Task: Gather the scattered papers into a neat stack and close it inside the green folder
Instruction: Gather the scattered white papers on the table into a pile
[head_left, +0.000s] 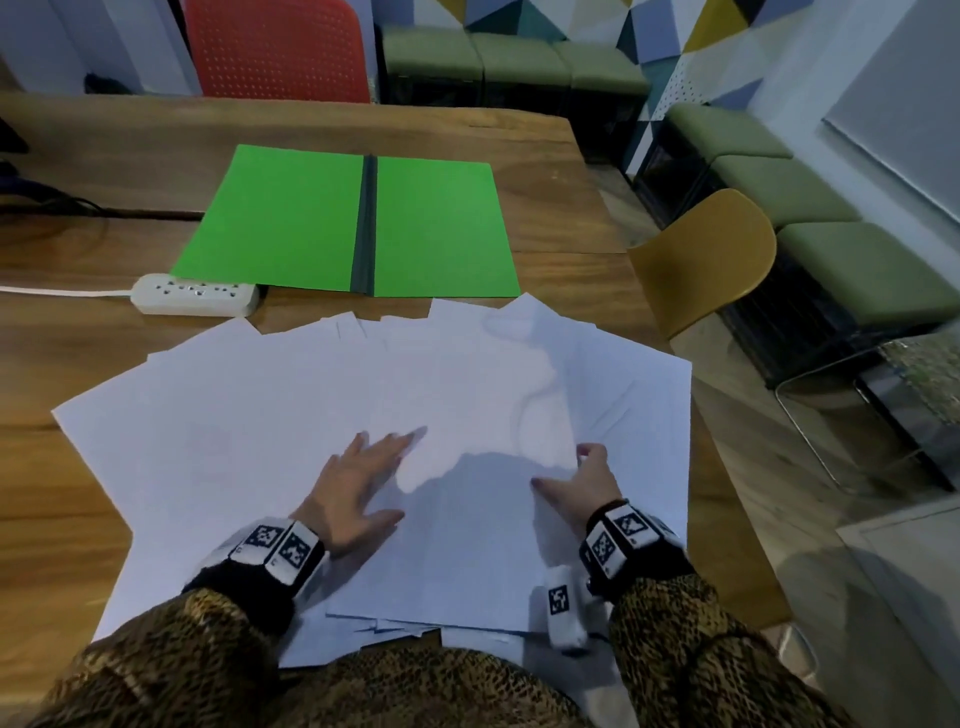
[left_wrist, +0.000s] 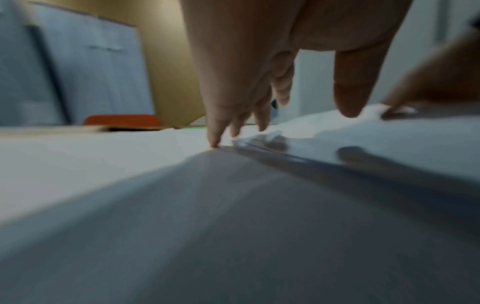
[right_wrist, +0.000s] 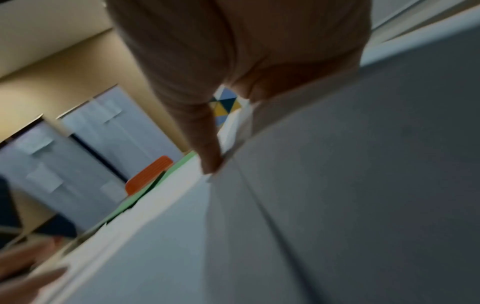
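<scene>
We see the green folder (head_left: 291, 223) lying open on the worktop (head_left: 78, 483), spine running away from us, the fanned papers (head_left: 234, 405) just nearer, our left hand (head_left: 358, 483) flat on them, our right hand (head_left: 587, 480) pinching a sheet's edge.

Left hand (head_left: 358, 483): fingers straight and spread, palm down, pressing flat. Right hand (head_left: 584, 480): thumb out to the left, fingers curled at an edge. Both wrists banded, sleeves patterned.
</scene>
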